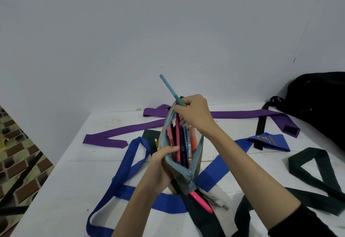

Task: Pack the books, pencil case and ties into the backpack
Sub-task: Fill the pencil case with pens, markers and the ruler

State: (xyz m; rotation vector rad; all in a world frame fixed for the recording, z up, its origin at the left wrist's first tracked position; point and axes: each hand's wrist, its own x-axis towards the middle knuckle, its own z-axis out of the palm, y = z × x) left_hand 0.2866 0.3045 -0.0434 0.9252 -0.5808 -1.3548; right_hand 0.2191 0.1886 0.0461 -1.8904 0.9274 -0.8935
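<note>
The left hand (162,159) holds the open pencil case (182,149) from its left side, grip clamped on the edge. Just right of it, the right hand (194,114) pinches a light blue pencil (169,90) above the case. Ties (119,134) lie on the tabletop (74,177) around both hands; the backpack (321,102) stands far right.

One view only, head-worn, wide-angle. The scene is seen from above and behind the two forearms, facing forward and tilted down across the counter (78,171) toward a plain wall (168,22), which fills the upper half of the frame. Both hands are framed close, near centre: left hand (162,164), right hand (194,113). The counter's far edge is met by the wall; a strip of patterned floor (16,154) is caught at far left. No second view is available for overlap.
</note>
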